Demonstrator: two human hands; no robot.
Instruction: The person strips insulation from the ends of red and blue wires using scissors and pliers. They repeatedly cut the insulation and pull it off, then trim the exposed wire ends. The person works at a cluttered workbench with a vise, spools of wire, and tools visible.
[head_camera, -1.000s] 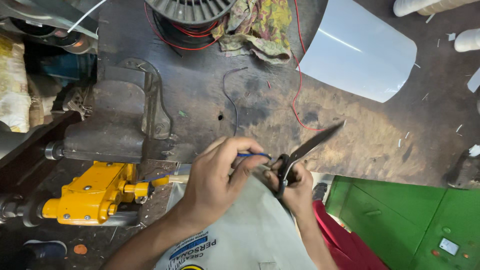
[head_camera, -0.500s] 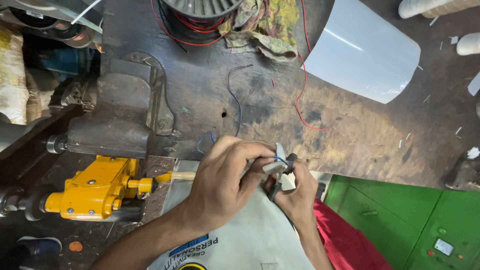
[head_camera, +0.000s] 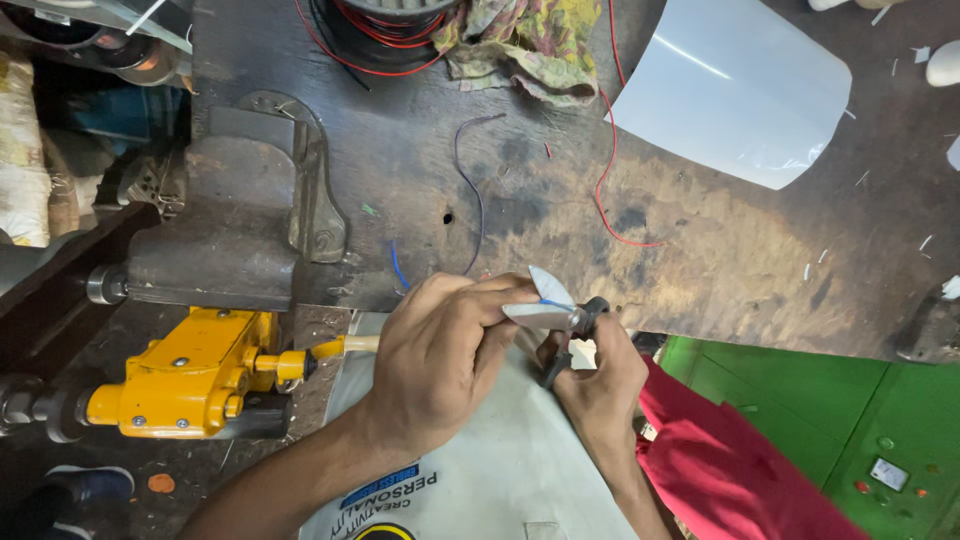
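Note:
My left hand pinches a thin blue wire at the front edge of the dark wooden workbench. My right hand grips black-handled scissors, whose open blades straddle the blue wire right by my left fingertips. A loose end of blue wire sticks up beside my left hand. Both hands meet just below the bench edge, over my white shirt.
A grey bench vise stands at left, with a yellow tool below it. A dark wire and a red wire lie on the bench. A curved white sheet, patterned rag and wire spool sit at the back.
The scissors swung from pointing out over the bench to open blades around the blue wire. Both hands shifted slightly up and right.

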